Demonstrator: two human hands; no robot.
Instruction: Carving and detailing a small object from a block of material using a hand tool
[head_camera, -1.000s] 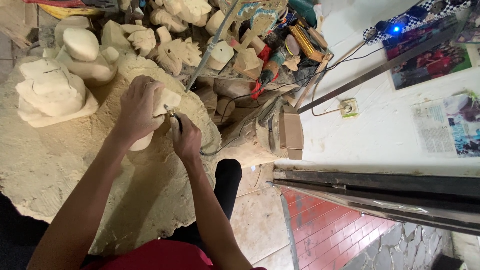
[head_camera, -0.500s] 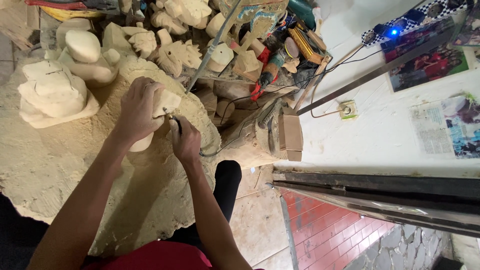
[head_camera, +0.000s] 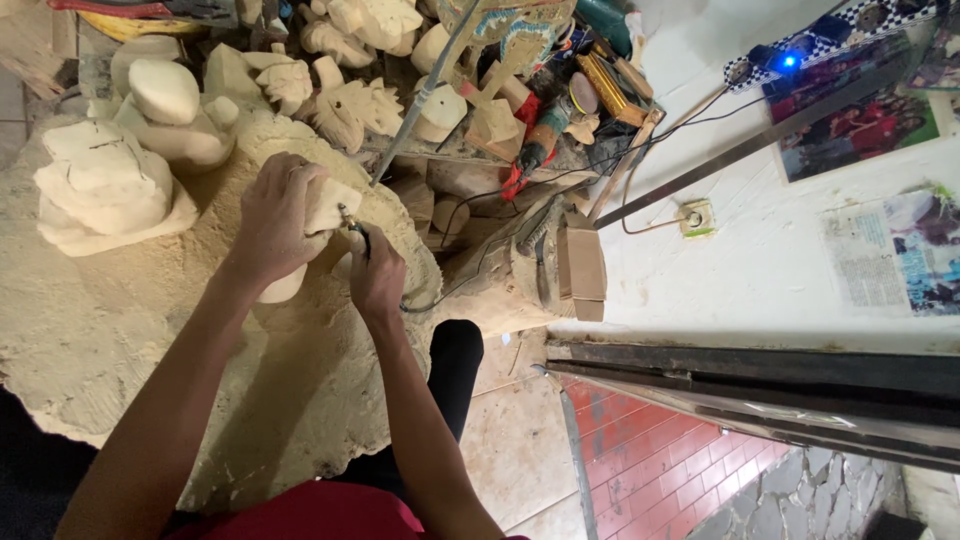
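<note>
- The left hand (head_camera: 272, 222) is clamped around a pale wooden carving (head_camera: 322, 215), steadying it on the dust-covered work slab (head_camera: 110, 340) at the near left.
- The right hand (head_camera: 378, 272) is closed on a thin rotary tool (head_camera: 352, 226), its tip touching the carving's right face.
- The step looks like fine detail cutting; the next pass calls for a firm hold and light pressure.
- Rough blanks (head_camera: 105, 185) lie farther left.

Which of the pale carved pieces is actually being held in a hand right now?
The small pale block gripped by the left hand, with the right hand against it. The bigger carvings further left lie untouched.
</note>
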